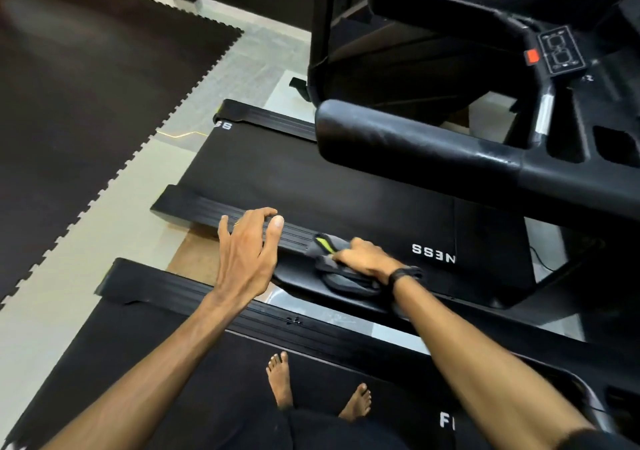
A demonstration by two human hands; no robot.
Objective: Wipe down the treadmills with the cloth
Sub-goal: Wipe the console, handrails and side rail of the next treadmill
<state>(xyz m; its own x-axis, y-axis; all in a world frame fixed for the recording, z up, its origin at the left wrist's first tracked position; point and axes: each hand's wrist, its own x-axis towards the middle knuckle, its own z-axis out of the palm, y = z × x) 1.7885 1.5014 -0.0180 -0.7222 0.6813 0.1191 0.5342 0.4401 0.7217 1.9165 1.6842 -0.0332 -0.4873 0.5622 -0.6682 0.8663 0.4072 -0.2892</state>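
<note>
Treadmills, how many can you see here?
2. One treadmill lies ahead, where the right hand presses the cloth on its near side rail. The other treadmill is underfoot, with bare feet on its belt. More may sit outside the frame.

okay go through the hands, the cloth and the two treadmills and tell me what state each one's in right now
Right hand: presses the cloth.
Left hand: fingers spread, holding nothing, over the side rail.
Cloth: crumpled on the far treadmill's near edge.
Far treadmill: unoccupied.
Near treadmill: bare feet on it.
</note>
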